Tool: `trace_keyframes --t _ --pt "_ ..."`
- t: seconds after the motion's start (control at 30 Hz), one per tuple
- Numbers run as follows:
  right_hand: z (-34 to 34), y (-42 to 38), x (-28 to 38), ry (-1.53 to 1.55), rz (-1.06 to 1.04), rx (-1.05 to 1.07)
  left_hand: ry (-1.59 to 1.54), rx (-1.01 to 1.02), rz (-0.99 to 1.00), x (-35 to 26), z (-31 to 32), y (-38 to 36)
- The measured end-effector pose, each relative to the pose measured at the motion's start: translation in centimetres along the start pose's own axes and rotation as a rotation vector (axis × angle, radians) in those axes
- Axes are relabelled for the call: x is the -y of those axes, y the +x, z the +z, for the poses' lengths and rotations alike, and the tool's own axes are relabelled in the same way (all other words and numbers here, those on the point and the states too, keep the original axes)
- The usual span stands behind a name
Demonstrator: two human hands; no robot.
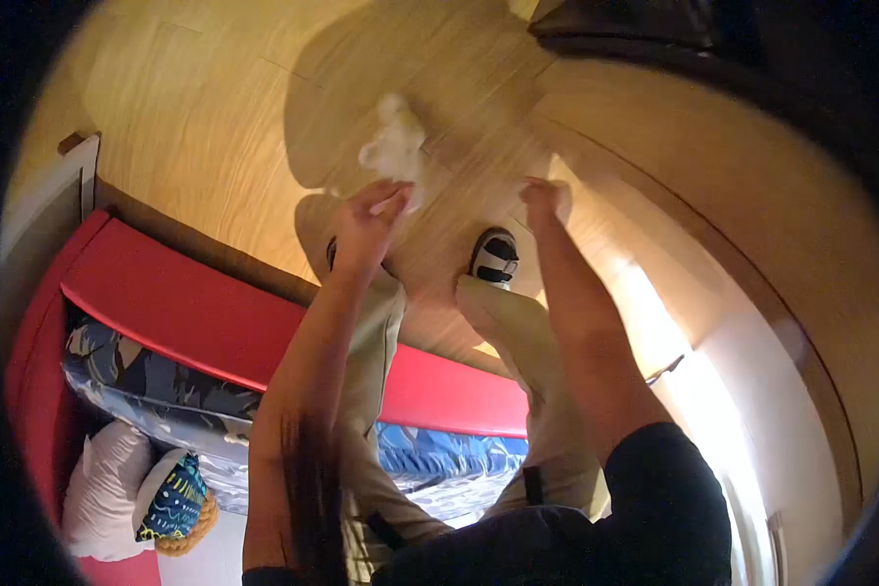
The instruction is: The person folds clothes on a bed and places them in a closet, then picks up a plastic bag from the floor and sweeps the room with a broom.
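My left hand [376, 210] is closed in a pinch, with a pale bit showing at its fingertips. Just beyond it is a white, soft, lumpy thing [397, 142], smeared by motion; it seems joined to the pale bit in my fingers. Its exact kind does not show. Held out over the floor on the other side, my right hand [545, 198] has its fingers curled and pressed together. Whatever those fingers hold, if anything, is too blurred to name.
Below me is a wood-look floor [215, 107], with my shoe [494, 256] on it. Behind my legs runs a red bed frame [195, 298] around a camouflage-patterned mattress [195, 410]. A pale pillow [107, 488] and a patterned cushion [173, 500] lie there. Wooden furniture [713, 166] curves along the right.
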State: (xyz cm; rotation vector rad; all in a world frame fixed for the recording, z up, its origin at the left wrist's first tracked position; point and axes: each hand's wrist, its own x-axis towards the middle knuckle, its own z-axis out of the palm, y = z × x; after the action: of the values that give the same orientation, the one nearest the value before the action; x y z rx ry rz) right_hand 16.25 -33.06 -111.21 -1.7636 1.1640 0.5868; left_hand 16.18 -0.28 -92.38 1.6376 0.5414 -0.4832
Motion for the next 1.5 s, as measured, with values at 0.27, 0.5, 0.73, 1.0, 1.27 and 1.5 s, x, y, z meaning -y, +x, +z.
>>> trace_keyframes --t 0.27,0.5,0.73,1.0,1.27,1.5 --pt "1.3 -40.4 24.7 -0.017 0.033 1.020 -0.655 -0.125 -0.036 -16.5 -8.0 -15.7" --pt "-0.5 -62.9 36.9 -0.112 -0.011 1.246 -0.722 -0.255 -0.004 -31.6 -19.2 -27.2" --pt "4.2 -69.8 50.2 -0.138 -0.132 1.480 -0.927 -0.092 -0.053 -41.8 -30.8 -29.1" --pt "16.7 -69.3 66.4 -0.224 -0.120 1.571 -0.665 0.028 0.237 -49.0 -44.3 -11.9" --pt "28.4 -73.7 83.5 -0.564 -0.172 1.591 -0.179 -0.729 0.243 -57.1 -57.3 -4.1" --pt "44.6 -76.1 93.3 -0.691 -0.523 1.397 0.347 -0.863 0.151 -57.8 -74.4 1.1"
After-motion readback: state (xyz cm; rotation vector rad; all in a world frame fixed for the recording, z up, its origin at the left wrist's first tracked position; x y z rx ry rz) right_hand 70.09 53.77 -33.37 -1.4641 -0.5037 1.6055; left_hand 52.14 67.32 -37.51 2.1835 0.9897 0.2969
